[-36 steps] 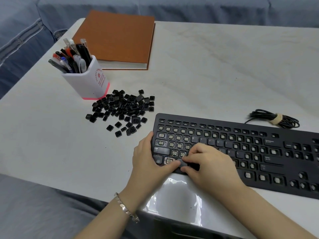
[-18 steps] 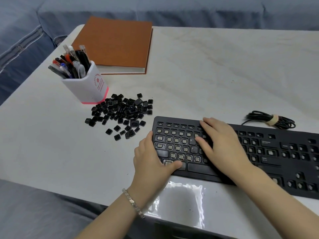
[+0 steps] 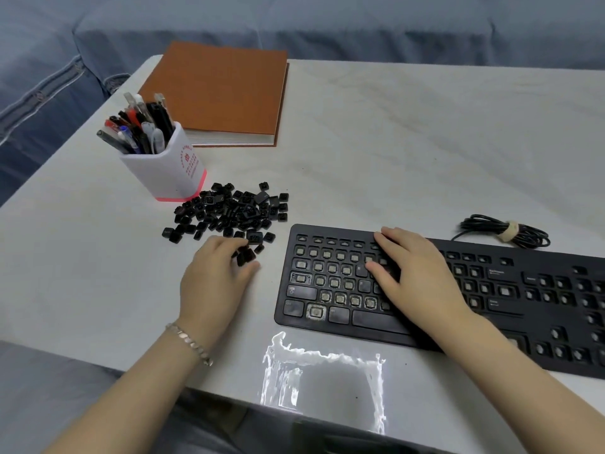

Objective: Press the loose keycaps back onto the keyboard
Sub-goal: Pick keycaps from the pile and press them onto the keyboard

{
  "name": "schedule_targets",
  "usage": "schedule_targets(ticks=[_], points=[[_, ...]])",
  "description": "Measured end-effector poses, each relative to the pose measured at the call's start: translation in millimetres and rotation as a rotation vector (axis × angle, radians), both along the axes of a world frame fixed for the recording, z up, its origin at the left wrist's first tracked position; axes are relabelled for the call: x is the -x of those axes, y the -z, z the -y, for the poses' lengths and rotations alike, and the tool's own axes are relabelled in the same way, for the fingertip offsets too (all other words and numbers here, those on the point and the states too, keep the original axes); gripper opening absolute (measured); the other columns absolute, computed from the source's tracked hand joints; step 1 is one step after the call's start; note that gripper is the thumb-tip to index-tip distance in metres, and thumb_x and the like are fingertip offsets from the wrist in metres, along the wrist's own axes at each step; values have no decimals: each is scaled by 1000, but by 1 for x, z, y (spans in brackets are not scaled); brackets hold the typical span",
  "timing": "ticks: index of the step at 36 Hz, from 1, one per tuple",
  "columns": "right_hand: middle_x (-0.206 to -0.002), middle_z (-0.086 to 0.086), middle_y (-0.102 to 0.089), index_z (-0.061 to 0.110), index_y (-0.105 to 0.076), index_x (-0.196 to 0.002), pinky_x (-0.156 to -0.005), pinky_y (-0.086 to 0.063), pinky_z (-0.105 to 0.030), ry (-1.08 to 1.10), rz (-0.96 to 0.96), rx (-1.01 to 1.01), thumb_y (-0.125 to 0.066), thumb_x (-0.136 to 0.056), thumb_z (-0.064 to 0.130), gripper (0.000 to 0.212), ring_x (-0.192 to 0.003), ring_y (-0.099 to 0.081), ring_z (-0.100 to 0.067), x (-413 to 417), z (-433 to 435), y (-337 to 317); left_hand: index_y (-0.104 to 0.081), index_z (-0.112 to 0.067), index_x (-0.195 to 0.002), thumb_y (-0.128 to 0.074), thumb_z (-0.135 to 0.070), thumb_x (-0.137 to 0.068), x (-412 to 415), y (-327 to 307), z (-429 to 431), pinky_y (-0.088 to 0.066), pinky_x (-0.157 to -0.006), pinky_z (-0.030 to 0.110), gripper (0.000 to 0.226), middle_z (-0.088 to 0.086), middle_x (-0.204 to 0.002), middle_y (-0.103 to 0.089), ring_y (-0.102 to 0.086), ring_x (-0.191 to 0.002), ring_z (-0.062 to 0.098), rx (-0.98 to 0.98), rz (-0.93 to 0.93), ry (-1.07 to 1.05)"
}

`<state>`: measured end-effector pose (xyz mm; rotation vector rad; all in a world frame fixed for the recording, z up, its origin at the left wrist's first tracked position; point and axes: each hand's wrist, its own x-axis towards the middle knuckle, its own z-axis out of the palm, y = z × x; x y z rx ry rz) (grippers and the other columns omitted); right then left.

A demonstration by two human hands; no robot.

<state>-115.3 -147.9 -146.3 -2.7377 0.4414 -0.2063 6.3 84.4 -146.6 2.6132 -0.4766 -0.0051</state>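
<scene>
A black keyboard (image 3: 540, 291) lies on the white table, and many of its left-side sockets are bare while some keys such as R and F are seated. A pile of loose black keycaps (image 3: 229, 209) lies to its left. My left hand (image 3: 212, 285) is at the near edge of the pile, with thumb and fingers curled round a keycap (image 3: 246, 257). Resting flat on the keyboard's middle rows is my right hand (image 3: 417, 273), its fingers straight and pointing left.
A white pen holder (image 3: 170, 173) full of pens stands just behind the pile. An orange book (image 3: 222, 90) lies at the back left. The coiled keyboard cable (image 3: 504, 231) sits behind the keyboard. The table's near edge runs below my wrists.
My left hand left the keyboard's lower-left corner and moved left to the keycap pile, closing on a keycap. My right hand stays flat on the keyboard's middle.
</scene>
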Motion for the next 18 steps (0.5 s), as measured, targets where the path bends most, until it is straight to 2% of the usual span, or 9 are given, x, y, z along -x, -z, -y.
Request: schedule_targets(ticks=[3, 7, 13, 16, 18], points=[[-133, -6, -50, 10, -53, -128, -109, -27, -36, 6, -1, -7, -60, -86, 32, 48, -125, -41, -25, 0, 0, 0, -65, -19, -107, -67, -29, -83, -4, 4, 4, -44, -75, 31, 26, -4, -103, -56, -54, -95, 17, -20, -16, 51], [-134, -5, -49, 10, -52, -128, -109, -26, -36, 10, -4, -16, -59, -86, 32, 48, -126, -41, -25, 1, 0, 0, -66, -15, -94, -64, -23, -85, -9, 4, 9, -37, -67, 25, 12, -6, -90, -52, -53, -79, 14, -18, -19, 100], [-133, -7, -51, 9, -53, -127, -108, -27, -37, 10, 18, -24, -61, -86, 30, 47, -125, -42, -26, 1, -1, 1, -63, -8, -98, -53, -16, -92, -9, 3, 5, -35, -70, 25, 15, 2, -93, -56, -50, -81, 18, -66, 27, 128], [-133, -7, -51, 9, -54, -127, -108, -26, -37, 8, 25, -27, -61, -86, 30, 47, -125, -42, -26, 2, -1, 1, -67, -12, -92, -60, -15, -88, -6, -2, 3, -40, -66, 15, 9, -3, -82, -64, -57, -74, 13, 163, -72, 26], [-134, -6, -49, 10, -53, -128, -109, -24, -35, 5, 17, -35, -60, -86, 30, 47, -127, -40, -25, 1, 0, 1, -69, -15, -86, -64, -13, -85, -2, -10, 7, -47, -60, 10, 6, -7, -69, -68, -61, -63, 5, 470, -318, -66]])
